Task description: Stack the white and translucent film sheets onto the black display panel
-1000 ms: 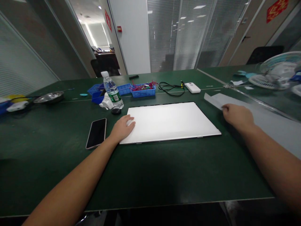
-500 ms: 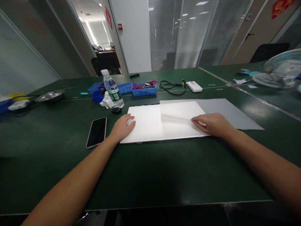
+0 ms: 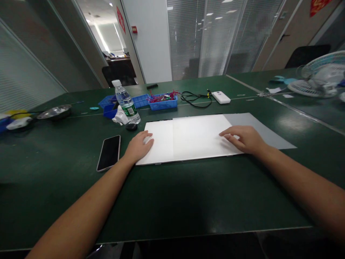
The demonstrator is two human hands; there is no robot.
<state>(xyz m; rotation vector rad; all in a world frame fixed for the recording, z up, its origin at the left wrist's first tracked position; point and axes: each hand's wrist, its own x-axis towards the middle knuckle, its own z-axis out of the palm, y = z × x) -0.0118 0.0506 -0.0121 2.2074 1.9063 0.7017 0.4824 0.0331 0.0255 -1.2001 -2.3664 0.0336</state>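
Note:
A white flat panel (image 3: pixel 159 144) lies on the green table (image 3: pixel 167 201) in front of me. A thin translucent sheet (image 3: pixel 199 135) lies over most of the panel and hangs past its right edge as a grey strip. My left hand (image 3: pixel 138 145) rests open on the panel's left edge, fingers flat. My right hand (image 3: pixel 244 138) lies flat and open on the sheet near the panel's right end, fingers stretched leftward.
A black phone (image 3: pixel 109 153) lies left of my left hand. Behind the panel stand a water bottle (image 3: pixel 125 102), blue bins (image 3: pixel 163 102) with small parts, a black cable (image 3: pixel 195 99) and a white device (image 3: pixel 221 97). A fan (image 3: pixel 319 77) sits far right.
My right hand dragged the translucent sheet from the right side of the table onto the panel, then slid it further left. It now lies flat. My left hand stayed in place.

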